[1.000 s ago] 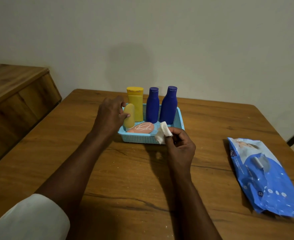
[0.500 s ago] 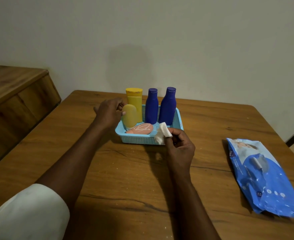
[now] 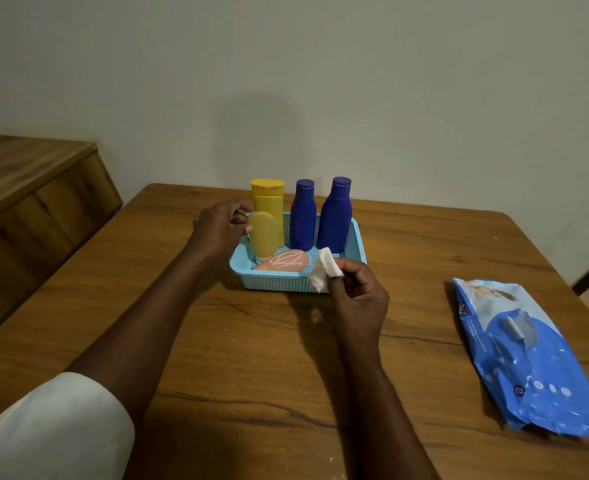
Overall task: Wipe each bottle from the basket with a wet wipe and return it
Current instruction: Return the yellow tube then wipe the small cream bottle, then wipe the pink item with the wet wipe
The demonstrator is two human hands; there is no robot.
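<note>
Wooden table (image 3: 251,341), far edge: left hand (image 3: 220,226) touches, perhaps pinches, small yellow bottle (image 3: 263,235) in basket (image 3: 279,282); right hand (image 3: 358,299) pinches wet wipe (image 3: 324,270). Next judged: lift bottle, wipe.

A plain pale wall (image 3: 355,81), dimly lit and faintly shadowed at its centre, rises behind a brown wooden table (image 3: 251,341) with dark grain streaks, while a wooden cabinet (image 3: 33,192) stands along the left side.

Left hand (image 3: 222,228) curled, thumb forward, right hand (image 3: 360,294) raised, fingers pinched
</note>
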